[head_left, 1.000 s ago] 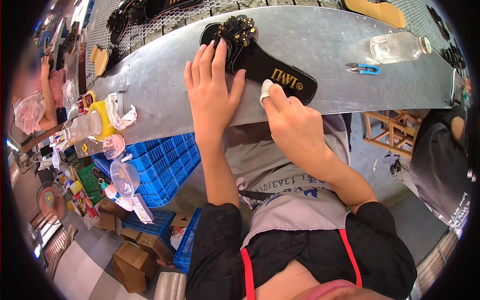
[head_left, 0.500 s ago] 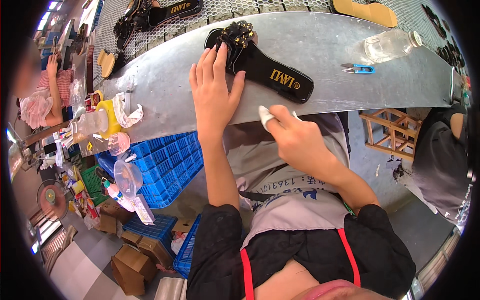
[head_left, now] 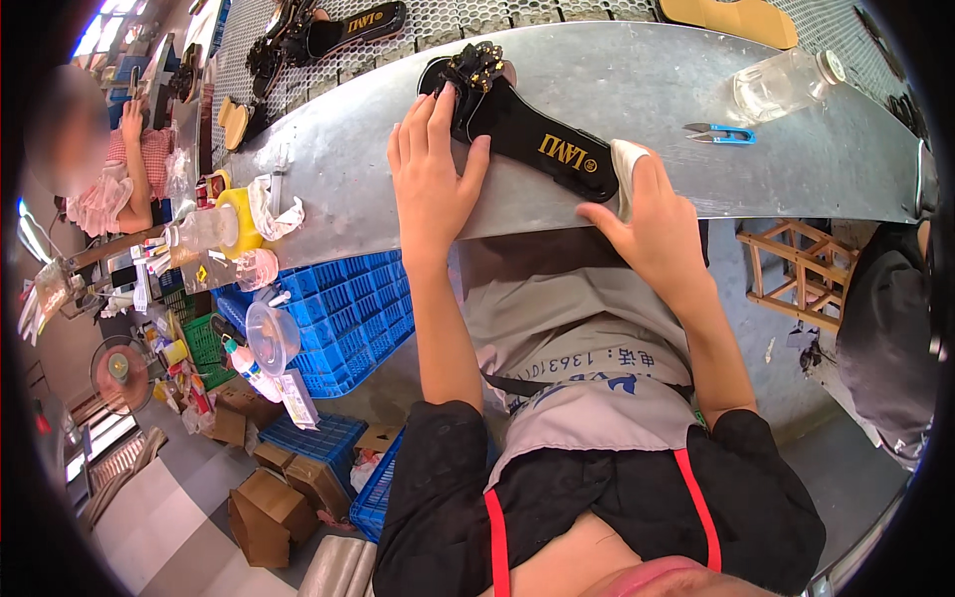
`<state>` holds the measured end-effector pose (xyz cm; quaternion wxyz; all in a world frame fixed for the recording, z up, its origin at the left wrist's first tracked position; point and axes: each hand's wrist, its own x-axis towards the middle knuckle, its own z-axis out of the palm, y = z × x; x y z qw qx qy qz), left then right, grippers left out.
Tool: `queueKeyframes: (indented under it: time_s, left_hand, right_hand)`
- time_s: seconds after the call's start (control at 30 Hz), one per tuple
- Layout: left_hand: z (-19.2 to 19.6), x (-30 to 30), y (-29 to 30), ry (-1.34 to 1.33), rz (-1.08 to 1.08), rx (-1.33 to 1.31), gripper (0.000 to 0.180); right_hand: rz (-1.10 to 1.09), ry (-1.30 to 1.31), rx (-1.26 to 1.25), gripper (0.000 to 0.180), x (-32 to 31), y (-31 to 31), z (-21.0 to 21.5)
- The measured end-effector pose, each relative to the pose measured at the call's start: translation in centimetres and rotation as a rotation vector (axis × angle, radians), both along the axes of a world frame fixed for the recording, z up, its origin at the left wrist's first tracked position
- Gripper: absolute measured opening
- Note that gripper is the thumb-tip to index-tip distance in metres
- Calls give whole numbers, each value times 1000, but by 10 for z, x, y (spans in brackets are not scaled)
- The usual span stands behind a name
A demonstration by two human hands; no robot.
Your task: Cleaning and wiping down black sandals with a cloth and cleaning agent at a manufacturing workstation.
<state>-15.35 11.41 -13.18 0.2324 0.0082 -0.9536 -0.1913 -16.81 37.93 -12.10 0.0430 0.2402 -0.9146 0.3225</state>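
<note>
A black slide sandal lies on the metal work table, its dark flower strap dotted with gold at the far left end. My left hand steadies it there, fingertips on the strap and thumb beside the edge of the sole. At the heel end, my right hand grips a folded white cloth that meets the heel's rim. The fingers are on the cloth's far side and the thumb points left. What the left fingertips press under the strap is hidden.
Blue thread snips and a clear bottle are to the right. More sandals rest on the mesh conveyor behind. Blue crates stand below left, a wooden stool frame below right. A co-worker sits far left.
My right hand has moved right and forward with the white cloth, from above my lap to the sandal's heel. The left hand stays at the strap.
</note>
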Motion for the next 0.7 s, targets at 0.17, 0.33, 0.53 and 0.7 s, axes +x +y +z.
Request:
queueKeyframes:
  time_s: [0.17,0.33,0.53,0.7]
  left_hand:
    - [-2,7,-5,-2,31,70,69]
    - [-2,12,-5,13,67,145,76]
    - [-1,6,1,2,63,135,74]
    - [4,8,3,-8,57,122,66]
  right_hand:
    - [11,72,-152,56,2,-1,4]
    - [146,385,-293,53,13,2,4]
    - [195,592,-300,46,23,2,-19]
    - [223,578,-276,45,33,-1,-28]
